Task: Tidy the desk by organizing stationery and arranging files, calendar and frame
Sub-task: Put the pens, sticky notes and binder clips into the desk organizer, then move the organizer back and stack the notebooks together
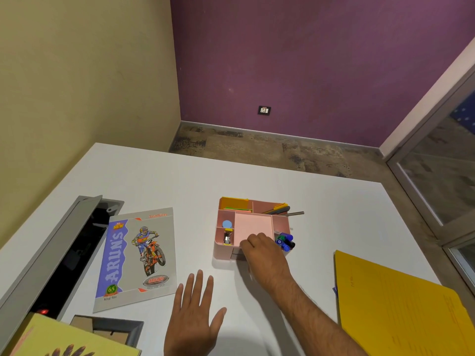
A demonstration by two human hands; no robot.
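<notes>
A pink desk organiser stands mid-desk, holding orange sticky notes, pens, a blue disc, a stapler-like item and blue markers. My right hand rests curled at its front edge, by a small drawer; what the fingers hold is hidden. Flat on the desk with fingers spread lies my left hand. A notebook with a motorbike cover is at the left. A yellow file lies at the right. Near the bottom left sit a grey photo frame and a yellow calendar-like card.
A grey cable tray with its lid up runs along the desk's left side, a red light showing inside. The white desk ends at a far edge above a mottled floor. A glass partition stands to the right.
</notes>
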